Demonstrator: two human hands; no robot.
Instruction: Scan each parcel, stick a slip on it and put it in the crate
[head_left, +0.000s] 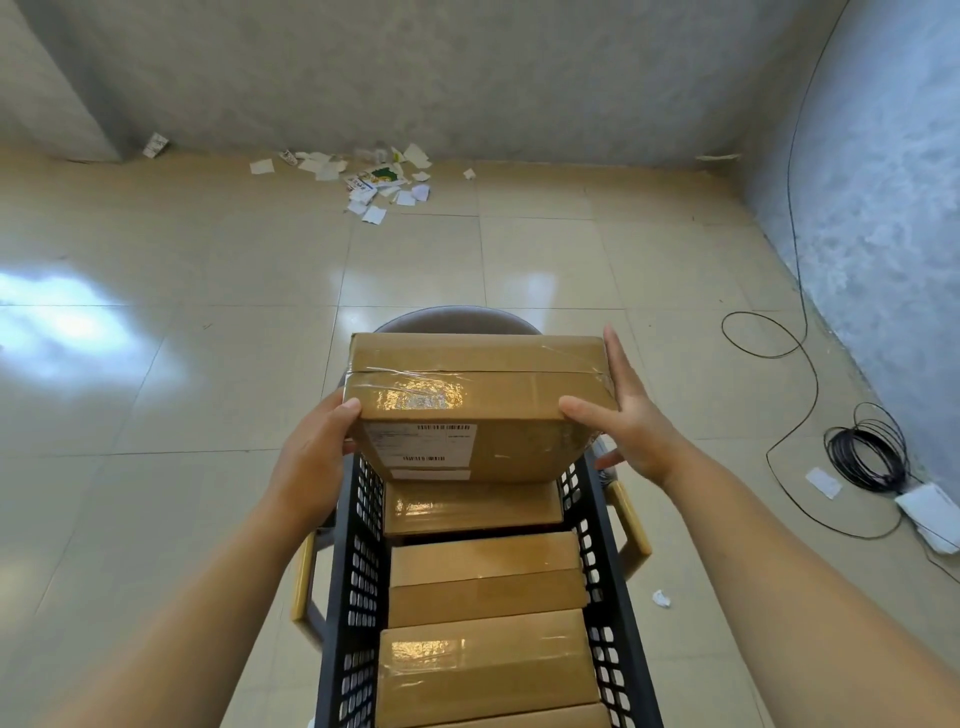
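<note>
your left hand (317, 452) curls round the near left corner of the parcel (467, 384), thumb on top. the parcel is held level above the far end of the black crate (358, 551), its printed label (421, 444) facing you, with other parcels (483, 577) packed inside the crate below. your right hand (636, 421) lies flat against the parcel's right side, fingers straight, thumb spread onto the near corner.

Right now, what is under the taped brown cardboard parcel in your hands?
The far end of the black perforated plastic crate, with another brown cardboard box partly showing. The held parcel covers the rest of it.
</note>
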